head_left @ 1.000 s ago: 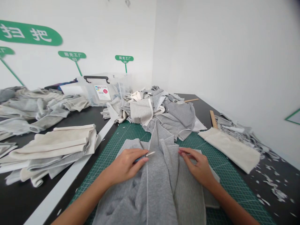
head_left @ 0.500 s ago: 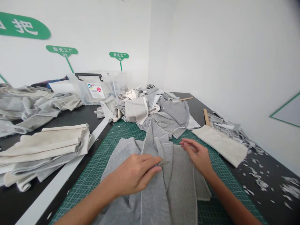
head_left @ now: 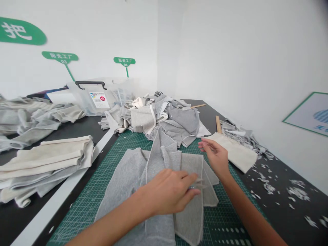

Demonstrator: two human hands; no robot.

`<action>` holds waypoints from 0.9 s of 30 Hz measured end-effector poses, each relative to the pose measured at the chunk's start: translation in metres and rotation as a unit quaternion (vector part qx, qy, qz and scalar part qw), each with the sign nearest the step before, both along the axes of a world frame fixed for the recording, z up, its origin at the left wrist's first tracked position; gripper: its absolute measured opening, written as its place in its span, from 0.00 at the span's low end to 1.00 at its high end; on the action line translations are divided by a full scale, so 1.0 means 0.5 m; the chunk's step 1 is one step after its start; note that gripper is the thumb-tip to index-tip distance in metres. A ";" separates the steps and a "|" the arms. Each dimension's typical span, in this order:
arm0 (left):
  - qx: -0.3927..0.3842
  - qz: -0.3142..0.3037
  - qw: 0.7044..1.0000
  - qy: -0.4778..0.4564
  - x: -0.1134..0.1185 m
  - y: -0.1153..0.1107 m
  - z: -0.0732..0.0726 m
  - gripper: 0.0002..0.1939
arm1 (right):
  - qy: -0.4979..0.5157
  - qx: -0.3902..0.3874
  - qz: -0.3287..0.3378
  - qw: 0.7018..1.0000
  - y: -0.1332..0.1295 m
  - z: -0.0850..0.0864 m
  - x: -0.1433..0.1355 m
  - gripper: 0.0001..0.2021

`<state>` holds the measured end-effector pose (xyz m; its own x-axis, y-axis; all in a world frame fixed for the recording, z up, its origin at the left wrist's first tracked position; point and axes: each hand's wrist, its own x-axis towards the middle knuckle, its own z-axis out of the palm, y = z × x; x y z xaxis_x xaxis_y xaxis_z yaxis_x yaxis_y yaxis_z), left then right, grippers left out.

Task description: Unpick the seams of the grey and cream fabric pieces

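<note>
My left hand (head_left: 171,191) reaches across the grey fabric pieces (head_left: 128,184) with its fingers closed on small thread snips (head_left: 201,185). Their blades point right and are smeared by motion, over a grey panel (head_left: 189,218). At the right, my right hand (head_left: 215,155) is raised just off the fabric's edge, its thumb and fingers pinched together. Anything between those fingertips is too small to make out. The grey pieces lie overlapped, with one folded corner standing up in the middle.
A green cutting mat (head_left: 102,177) lies beneath the fabric. Beyond it rises a heap of grey scraps (head_left: 164,116) beside a clear plastic bin (head_left: 87,99). Folded cream cloths (head_left: 51,153) lie left. At right are a cream cloth (head_left: 237,152), a wooden strip (head_left: 218,124) and lint (head_left: 269,188).
My left hand has moved right with the snips, from the middle folds toward the right panel. My right hand has lifted slightly away from the fabric. The view has turned a little right.
</note>
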<state>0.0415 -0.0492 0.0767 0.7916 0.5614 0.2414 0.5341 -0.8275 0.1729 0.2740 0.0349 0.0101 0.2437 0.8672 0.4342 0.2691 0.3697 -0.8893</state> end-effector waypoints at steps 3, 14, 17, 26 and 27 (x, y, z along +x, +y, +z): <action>0.009 -0.024 0.999 0.034 0.018 -0.011 -0.008 0.13 | 0.012 -0.005 0.000 1.000 0.000 -0.004 -0.003 0.13; -0.017 -0.003 1.000 0.011 -0.027 -0.020 0.003 0.13 | -0.008 -0.028 0.025 0.999 0.000 -0.023 -0.012 0.16; -0.046 0.021 0.998 -0.044 -0.066 -0.011 -0.002 0.14 | -0.018 -0.033 0.036 0.999 -0.003 -0.025 -0.019 0.17; -0.045 0.108 0.985 -0.130 -0.200 0.032 -0.012 0.16 | -0.066 -0.034 0.061 0.995 -0.012 -0.036 -0.034 0.16; -0.038 0.128 0.980 -0.145 -0.220 0.043 -0.016 0.17 | -0.090 -0.023 0.072 0.993 -0.019 -0.030 -0.039 0.16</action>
<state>-0.0685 -0.0277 0.0688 0.5271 0.7576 0.3850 0.6418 -0.6519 0.4039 0.2543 0.0253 -0.0050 0.0374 0.9077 0.4179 0.3723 0.3754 -0.8488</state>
